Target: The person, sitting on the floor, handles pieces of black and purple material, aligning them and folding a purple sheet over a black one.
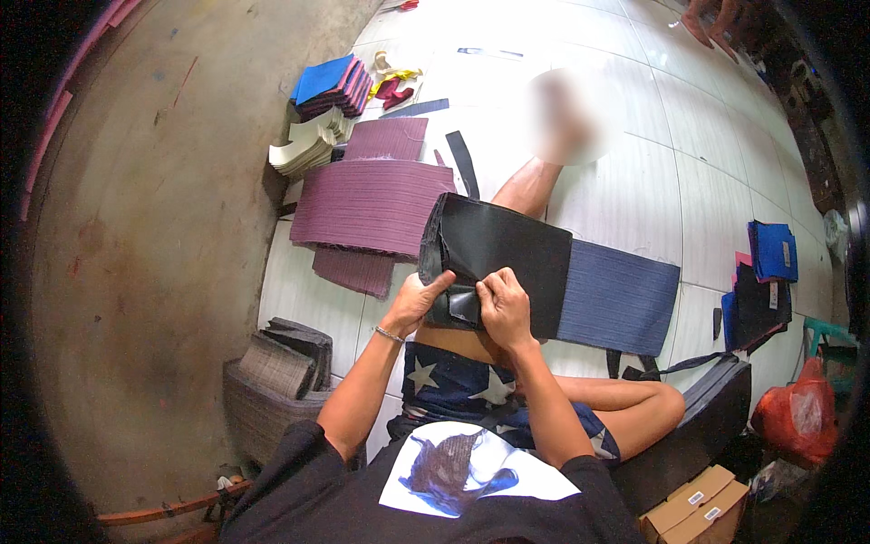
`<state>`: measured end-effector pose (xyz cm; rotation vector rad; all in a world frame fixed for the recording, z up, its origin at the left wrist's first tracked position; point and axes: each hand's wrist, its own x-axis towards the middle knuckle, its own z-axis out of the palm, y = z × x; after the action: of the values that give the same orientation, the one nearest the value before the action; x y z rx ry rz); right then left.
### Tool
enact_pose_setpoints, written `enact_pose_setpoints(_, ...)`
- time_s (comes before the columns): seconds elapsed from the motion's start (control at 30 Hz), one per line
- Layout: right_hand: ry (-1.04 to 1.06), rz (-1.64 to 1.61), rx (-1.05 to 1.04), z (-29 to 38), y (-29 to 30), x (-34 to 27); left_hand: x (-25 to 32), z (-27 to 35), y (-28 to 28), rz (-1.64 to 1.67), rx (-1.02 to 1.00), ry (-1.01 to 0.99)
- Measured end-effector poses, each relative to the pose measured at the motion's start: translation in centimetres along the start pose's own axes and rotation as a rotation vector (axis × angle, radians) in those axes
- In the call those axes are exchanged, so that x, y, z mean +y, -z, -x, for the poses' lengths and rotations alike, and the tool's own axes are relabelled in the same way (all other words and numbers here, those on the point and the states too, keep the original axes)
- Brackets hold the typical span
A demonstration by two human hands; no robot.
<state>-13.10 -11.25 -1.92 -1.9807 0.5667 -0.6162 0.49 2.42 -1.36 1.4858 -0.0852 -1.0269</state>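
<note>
A stack of smooth black sheets (516, 238), perhaps backed fabric, lies across my outstretched leg. My left hand (413, 302) grips the stack's left edge, with the thumb on top. My right hand (504, 306) pinches the top sheet's near edge between thumb and fingers. Between my hands the sheet is lifted and creased, and a shiny fold (464, 304) shows there. From under the black sheets, blue striped fabric (618, 296) sticks out to the right; whether they are joined I cannot tell. Purple striped fabric pieces (370, 204) are stacked just left of my hands.
Blue and pink folded pieces (329, 81) and cream strips (309, 143) stand by the left wall. Grey fabric bundles (275, 381) lie at lower left. On the right are blue and black pieces (761, 292), a red plastic bag (798, 411) and cardboard boxes (697, 506). Another person's feet (707, 27) appear far right.
</note>
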Motion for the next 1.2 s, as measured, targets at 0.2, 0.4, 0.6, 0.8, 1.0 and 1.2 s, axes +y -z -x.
enact_pose_setpoints(0.2,-0.16,-0.309,0.057,0.7,1.6,2.2,-1.1,-0.1,0.7,0.137,-0.059,-0.002)
enact_pose_setpoints(0.4,-0.4,-0.182,0.498,5.2,12.4,14.8,-1.2,0.0,1.0,0.196,-0.09,-0.033)
enact_pose_setpoints(0.6,-0.894,-0.077,1.18,12.4,26.2,23.8,-2.0,-0.7,1.5,0.199,-0.097,-0.02)
enact_pose_setpoints(0.8,-0.511,-0.005,0.794,7.4,19.4,14.6,-0.6,-0.2,0.4,0.207,-0.062,0.009)
enact_pose_setpoints(1.0,0.045,0.013,0.15,3.2,1.8,0.5,-0.1,0.1,-2.0,-0.073,0.109,-0.035)
enact_pose_setpoints(1.2,0.041,0.01,0.25,3.6,-1.8,2.6,-1.7,-0.8,-1.4,-0.053,0.133,-0.044)
